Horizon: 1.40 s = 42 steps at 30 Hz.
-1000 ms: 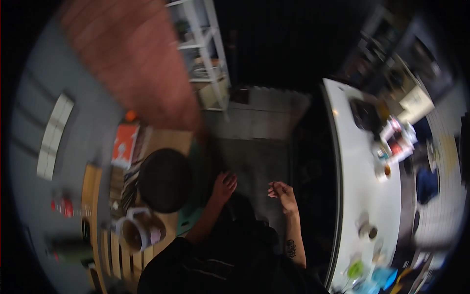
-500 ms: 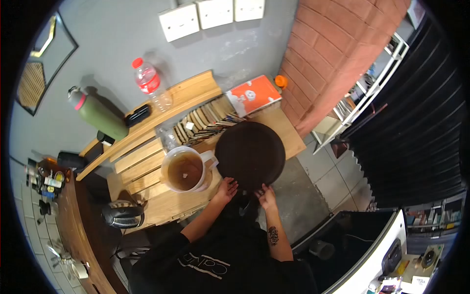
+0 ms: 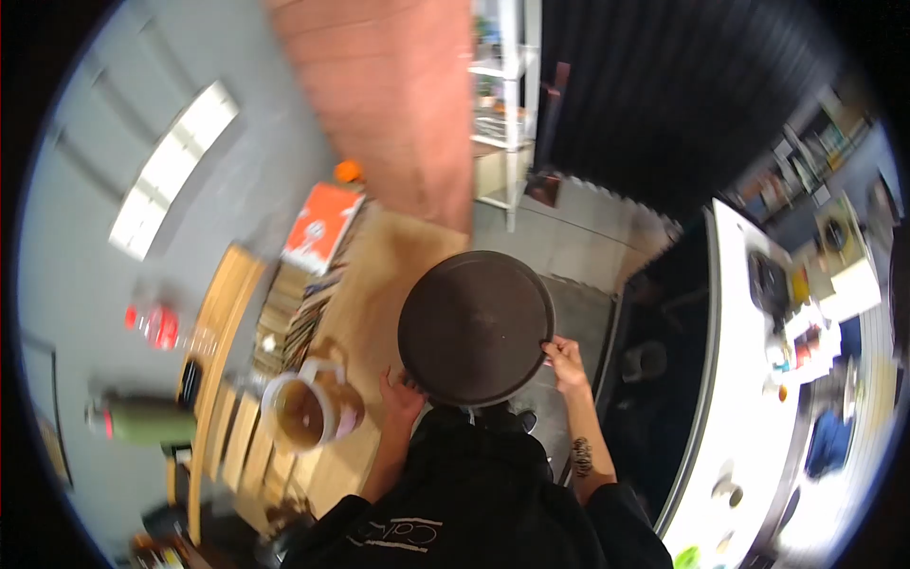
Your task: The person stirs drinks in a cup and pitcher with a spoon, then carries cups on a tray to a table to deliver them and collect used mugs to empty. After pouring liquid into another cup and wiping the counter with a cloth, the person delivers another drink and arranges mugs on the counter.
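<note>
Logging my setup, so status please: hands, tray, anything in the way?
Right hand gripping dark tray by its rim. Left hand at tray's near edge, grip unclear. Pitcher near left forearm, might get bumped.

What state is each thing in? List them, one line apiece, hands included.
Round tray: held up, dark face showing
Right hand: closed on the tray's right rim
Left hand: at the tray's lower-left edge, thumb apart from the rim
Pitcher: upright, open-topped, brownish liquid inside
Clear bottle: upright, red cap on
Green bottle: upright, top too blurred to judge
Orange-red book: closed
</note>
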Motion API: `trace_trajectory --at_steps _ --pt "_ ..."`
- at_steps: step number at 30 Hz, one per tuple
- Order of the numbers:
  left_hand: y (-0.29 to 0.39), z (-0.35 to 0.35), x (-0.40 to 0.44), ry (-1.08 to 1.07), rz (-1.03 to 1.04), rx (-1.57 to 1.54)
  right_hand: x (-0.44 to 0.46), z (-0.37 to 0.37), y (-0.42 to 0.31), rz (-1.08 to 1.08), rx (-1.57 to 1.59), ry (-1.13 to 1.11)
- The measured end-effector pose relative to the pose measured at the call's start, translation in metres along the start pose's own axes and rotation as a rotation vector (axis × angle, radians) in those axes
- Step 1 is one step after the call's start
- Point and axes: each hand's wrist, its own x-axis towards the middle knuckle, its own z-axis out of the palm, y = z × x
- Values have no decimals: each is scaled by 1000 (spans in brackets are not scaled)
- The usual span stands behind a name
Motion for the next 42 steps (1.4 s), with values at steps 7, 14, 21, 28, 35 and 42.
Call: trace_trajectory --at_steps 7,14,21,28,35,42 --pt "-96 93 -5 -646 -488 189 -167 -139 -46 -303 83 249" --pt "-242 143 -14 -927 -552 709 -309 -173 6 -327 186 766" --pt "-326 150 -32 -968 -428 937 -354 -185 47 -329 55 1168" --pt "-349 167 -18 -989 -682 890 -366 -224 55 -358 -7 1634" --pt "-368 141 -27 -1040 -215 1022 -367 -282 25 -498 400 1526" --pt "-384 142 -27 -925 -580 1003 -355 -323 19 -551 546 1384"
